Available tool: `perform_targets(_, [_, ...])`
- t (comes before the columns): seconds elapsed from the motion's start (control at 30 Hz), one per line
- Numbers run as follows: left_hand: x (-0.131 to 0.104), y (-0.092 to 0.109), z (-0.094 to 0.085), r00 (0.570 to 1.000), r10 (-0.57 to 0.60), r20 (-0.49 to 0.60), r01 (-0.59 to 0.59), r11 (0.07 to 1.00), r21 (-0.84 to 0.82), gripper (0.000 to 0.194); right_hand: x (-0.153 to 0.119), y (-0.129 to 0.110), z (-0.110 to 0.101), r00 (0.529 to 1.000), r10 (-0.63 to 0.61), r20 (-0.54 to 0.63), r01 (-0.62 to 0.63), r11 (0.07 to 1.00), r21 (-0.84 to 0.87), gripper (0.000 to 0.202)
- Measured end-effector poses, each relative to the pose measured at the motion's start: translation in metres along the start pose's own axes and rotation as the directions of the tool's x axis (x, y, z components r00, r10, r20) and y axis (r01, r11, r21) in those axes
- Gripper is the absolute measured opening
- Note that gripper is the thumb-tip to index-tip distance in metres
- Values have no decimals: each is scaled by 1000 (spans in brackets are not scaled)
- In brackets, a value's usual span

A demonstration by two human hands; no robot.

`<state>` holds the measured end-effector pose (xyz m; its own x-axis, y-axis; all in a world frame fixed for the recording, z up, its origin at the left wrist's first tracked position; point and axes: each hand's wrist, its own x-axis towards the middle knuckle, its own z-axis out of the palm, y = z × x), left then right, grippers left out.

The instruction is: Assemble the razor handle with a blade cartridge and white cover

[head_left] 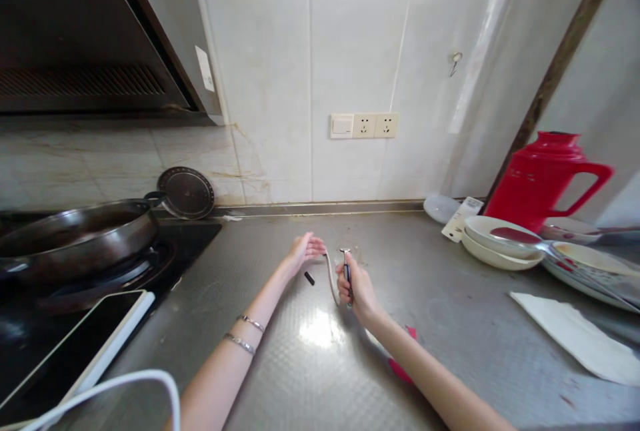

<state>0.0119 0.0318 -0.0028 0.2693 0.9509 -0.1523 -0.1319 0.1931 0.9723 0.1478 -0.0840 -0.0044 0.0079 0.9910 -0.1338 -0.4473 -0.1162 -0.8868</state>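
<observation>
My left hand (pixel 306 249) is over the steel counter, its fingers stretched out to the right. The fingertips are beside the upper end of a pale cable (pixel 331 276); whether they touch it is unclear. My right hand (pixel 359 287) is wrapped around a small tool (pixel 349 275) with a T-shaped metal head and a dark handle, head up. The cable curves down between the hands toward the right one. A short black cylinder (pixel 309 278) lies just below my left hand. Partly hidden by my right forearm is a pink object (pixel 401 371).
At the left are a metal pan (pixel 80 237) on the stove and a white-edged device (pixel 115 337) with a white cord (pixel 145 373). Bowls (pixel 493 254), a red jug (pixel 540 181) and a white cloth or paper (pixel 575 337) are at the right. Sockets (pixel 365 126) are on the wall.
</observation>
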Motion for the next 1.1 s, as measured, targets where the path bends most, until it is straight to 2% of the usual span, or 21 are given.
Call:
perform_targets(0.1, [-3,11,2,977,187,-99,-179,980,87,28,2,-1,-2,997,-77,-13,76,995,-66,45])
perform_targets(0.27, [-9,25,15,958,275,-82,-259,951,166,15,4,-9,-4,957,-287,-34,271,933,-236,35])
perform_targets(0.4, [-20,23,25,960,277,27,-274,925,261,6,6,-16,-10,868,-493,-55,437,813,-386,30])
perform_targets(0.5, [-33,16,30,948,277,154,-310,914,263,14,9,-20,-16,812,-583,-15,510,723,-467,24])
perform_targets(0.63, [-53,4,37,911,259,321,-318,937,148,39,12,-20,-21,800,-600,13,528,693,-491,22])
perform_targets(0.7, [-61,-3,42,887,254,386,-316,943,106,42,11,-19,-21,805,-592,37,531,690,-492,21])
perform_targets(0.8, [-68,-15,50,887,279,368,-325,943,70,37,8,-18,-18,807,-585,87,544,677,-496,19])
perform_targets(0.9, [-70,-21,50,909,269,318,-296,955,37,32,6,-20,-16,813,-575,93,540,684,-490,24])
perform_targets(1.03, [-68,-14,35,946,277,168,-294,952,86,25,10,-26,-19,844,-536,23,500,770,-396,48])
perform_targets(1.1, [-66,-7,25,953,288,95,-298,948,114,22,13,-26,-23,837,-547,17,498,749,-437,44])
